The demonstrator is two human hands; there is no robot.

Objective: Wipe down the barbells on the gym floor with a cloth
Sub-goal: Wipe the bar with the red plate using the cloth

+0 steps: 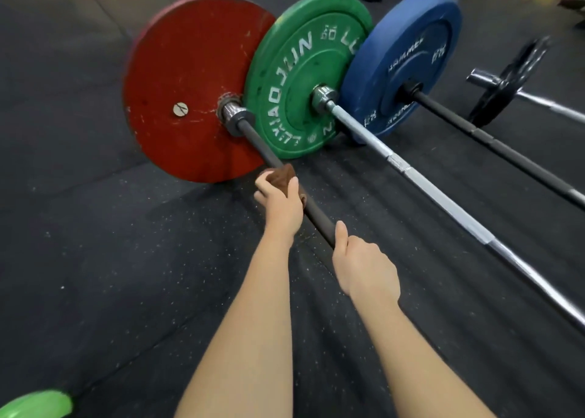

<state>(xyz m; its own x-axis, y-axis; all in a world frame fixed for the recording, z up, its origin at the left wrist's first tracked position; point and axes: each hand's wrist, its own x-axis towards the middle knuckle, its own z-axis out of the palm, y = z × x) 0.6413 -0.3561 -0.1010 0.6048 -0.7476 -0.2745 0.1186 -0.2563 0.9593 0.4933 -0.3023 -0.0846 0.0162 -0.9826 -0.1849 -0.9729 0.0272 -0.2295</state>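
Four barbells lie side by side on the dark speckled gym floor (95,227), their shafts running from far left to near right. The left grip (280,200) is curled round a brown cloth (283,175), and holds it wrapped on the dark shaft of the leftmost barbell (256,142), near the collar of its scuffed red plate (190,79). The right grip (364,265) is closed round the same shaft, nearer the person, with the thumb lying along the bar and pointing toward the cloth. The two grips are close together but apart.

Just right of the red plate stands a green plate (294,79) on a silver barbell (443,202). Further right, a blue plate (408,37) sits on a black bar (493,142). At the far right, a small black plate (509,79) sits on a fourth bar, blurred. A bright green rounded object (38,405) shows at the near left corner.
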